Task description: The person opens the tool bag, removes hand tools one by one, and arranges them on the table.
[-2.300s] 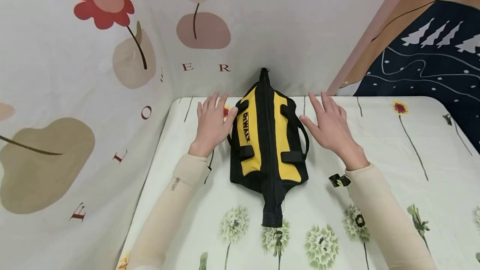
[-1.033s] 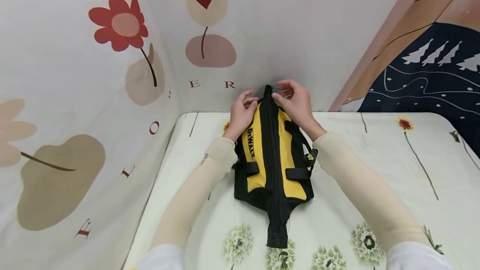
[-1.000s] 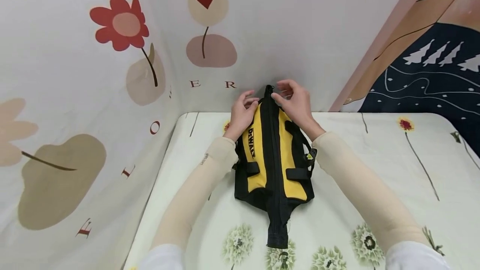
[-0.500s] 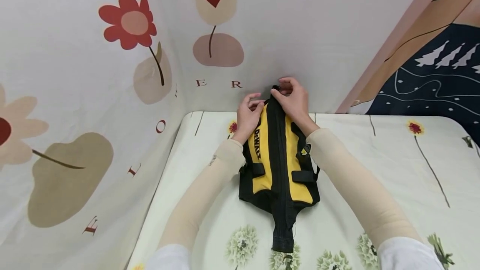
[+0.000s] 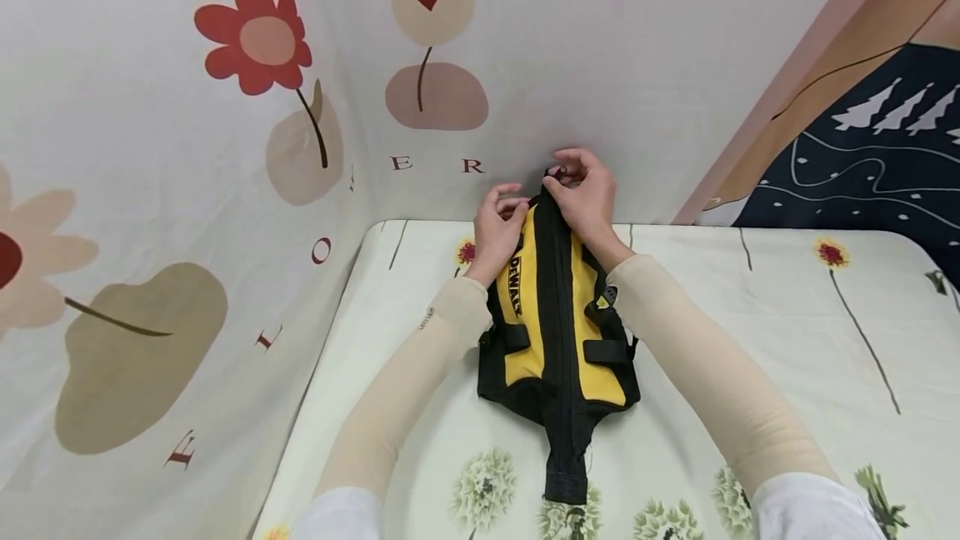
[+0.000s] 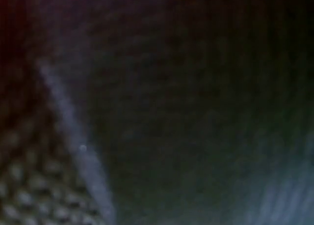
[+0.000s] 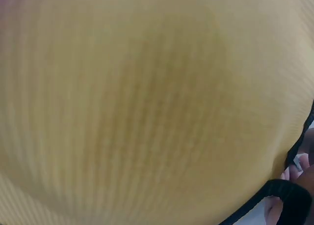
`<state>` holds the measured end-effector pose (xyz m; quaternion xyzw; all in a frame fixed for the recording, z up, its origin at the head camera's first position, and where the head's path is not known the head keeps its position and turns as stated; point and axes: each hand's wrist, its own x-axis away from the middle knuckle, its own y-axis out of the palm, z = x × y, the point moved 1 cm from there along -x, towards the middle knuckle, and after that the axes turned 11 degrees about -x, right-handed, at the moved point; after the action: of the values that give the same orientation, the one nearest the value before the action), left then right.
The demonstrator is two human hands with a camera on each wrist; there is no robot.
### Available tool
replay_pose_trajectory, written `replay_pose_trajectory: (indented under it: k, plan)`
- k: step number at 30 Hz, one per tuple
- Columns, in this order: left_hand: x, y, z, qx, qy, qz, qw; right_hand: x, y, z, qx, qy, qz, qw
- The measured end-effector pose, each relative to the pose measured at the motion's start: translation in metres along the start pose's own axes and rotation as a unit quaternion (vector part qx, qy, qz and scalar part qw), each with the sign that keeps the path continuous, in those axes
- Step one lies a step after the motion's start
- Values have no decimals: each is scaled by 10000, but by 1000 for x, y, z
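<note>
A black and yellow tool bag [image 5: 528,307] with DEWALT lettering lies lengthwise on the table, its zipper [image 5: 558,307] running along the top. At its far left corner, my left hand [image 5: 498,232] holds the bag's edge, thumb on top and fingers curled behind. My right hand [image 5: 588,198] pinches the narrow far end, where the black zipper tip [image 5: 551,173] shows beside the thumb. Some of the right fingers are hidden behind that end. The left wrist view is dark and blurred. Yellowish ribbed fabric [image 7: 147,102] fills most of the right wrist view, with fingers at the lower right.
The table is covered with a white flower-print cloth [image 5: 420,457]. Printed hangings rise close behind the bag and at the left, while a dark blue panel [image 5: 855,161] stands at the back right. The bag's narrow near end [image 5: 566,473] points toward me.
Both hands, earlier spread apart beside the bag, have come inward to its far end. The right thumb and fingers have closed on the tip. In the last half second little has moved.
</note>
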<state>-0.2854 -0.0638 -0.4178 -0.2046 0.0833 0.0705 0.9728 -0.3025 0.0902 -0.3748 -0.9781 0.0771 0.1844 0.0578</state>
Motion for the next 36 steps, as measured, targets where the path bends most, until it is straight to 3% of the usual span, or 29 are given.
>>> replay_pose_trajectory:
  k: [10,18,29,36]
  plan:
    - [-5,-2,-3,3,-116,22,9999,2,-7,-1,-302,-35,-241,9992]
    - [-7,-3,0,-18,-187,-72,9998,0,-17,2,-1306,243,-480,9900]
    - [-13,-2,-3,19,-457,-154,9988,3,-22,0,-1407,575,-362,9877]
    - [-16,-3,-4,70,-588,-12,9982,11,-26,-8,-1471,798,-422,9850]
